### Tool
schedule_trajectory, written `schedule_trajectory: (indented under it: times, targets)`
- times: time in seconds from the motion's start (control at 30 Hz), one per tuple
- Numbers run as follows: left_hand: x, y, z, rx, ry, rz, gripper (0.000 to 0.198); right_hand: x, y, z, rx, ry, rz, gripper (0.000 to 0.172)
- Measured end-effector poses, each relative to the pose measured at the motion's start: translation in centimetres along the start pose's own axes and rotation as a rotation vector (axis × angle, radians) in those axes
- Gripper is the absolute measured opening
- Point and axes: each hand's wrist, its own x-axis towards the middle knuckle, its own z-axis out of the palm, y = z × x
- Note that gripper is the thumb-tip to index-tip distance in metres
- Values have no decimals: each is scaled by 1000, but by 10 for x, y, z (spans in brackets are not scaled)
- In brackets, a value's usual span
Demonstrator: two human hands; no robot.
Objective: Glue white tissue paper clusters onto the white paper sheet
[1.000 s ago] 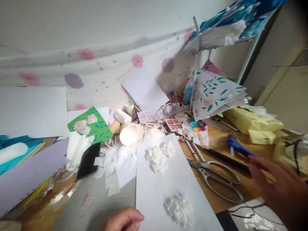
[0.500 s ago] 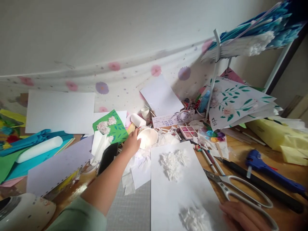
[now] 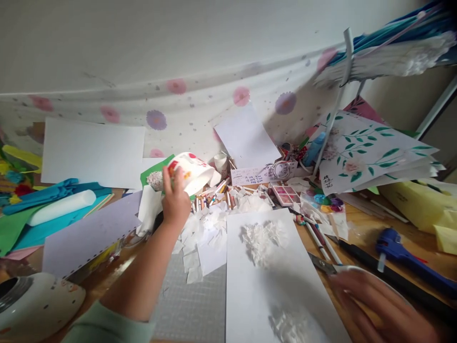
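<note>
My left hand (image 3: 174,193) is closed on a white paper bowl (image 3: 194,169) with red and orange prints. The bowl is tipped on its side above the clutter at the back of the table. My right hand (image 3: 378,305), blurred, is over the handles of the scissors (image 3: 323,263) and hides most of them; whether it grips them I cannot tell. Beside it lies a white sheet (image 3: 250,290) bearing two clusters of crinkled white paper, one heart-like cluster (image 3: 260,240) farther off and one cluster (image 3: 291,326) near the front edge.
Torn white paper scraps (image 3: 200,238) and several markers lie behind a grey cutting mat (image 3: 189,305). A paint palette (image 3: 285,195), a blue glue gun (image 3: 392,243) and a black-handled knife (image 3: 378,262) are to the right. At the front left stands a white jar (image 3: 43,305).
My left hand has lifted the bowl up and left, tipping it so that its printed outside shows. The right hand has moved onto the scissors' handles. The view has shifted slightly.
</note>
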Motion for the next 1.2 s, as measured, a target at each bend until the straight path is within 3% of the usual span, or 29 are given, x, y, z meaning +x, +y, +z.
schedule_trajectory:
  times: [0.1, 0.17, 0.27, 0.33, 0.43, 0.6, 0.7, 0.77, 0.9, 1.07, 1.13, 1.2]
  targets:
    - [-14, -3, -4, -279, 76, -290, 75, 79, 3, 16, 15, -273, 50, 24]
    - [-24, -6, -1, -481, 18, -467, 78, 130, 10, 45, -46, -526, 122, 36]
    - [-33, -9, 4, -610, -58, -544, 81, 187, 24, 98, -54, -669, 144, 52]
    - [-34, -10, 6, -619, -75, -515, 81, 208, 30, 130, -59, -761, 161, 51]
    - [-34, -12, 8, -627, -116, -485, 82, 221, 29, 164, -84, -897, 180, 36]
    - [-32, -18, 8, -622, -115, -487, 85, 222, 15, 188, -136, -1049, 178, 30]
    - [-32, -20, 8, -630, -116, -517, 85, 229, 12, 184, -114, -1053, 131, 30]
    - [-33, -19, 8, -624, -128, -515, 86, 242, 12, 176, -87, -987, 111, 28]
    - [-34, -15, 10, -673, -173, -538, 86, 277, 3, 158, 15, -722, 57, 21]
    - [-34, -3, 7, -880, -235, -698, 86, 294, -51, 166, 149, -400, -66, 33]
    - [-33, 0, 5, -1015, -251, -751, 80, 290, -72, 175, 208, -421, -167, 33]
    - [-31, -2, 2, -1124, -266, -803, 72, 286, -82, 182, 268, -492, -266, 46]
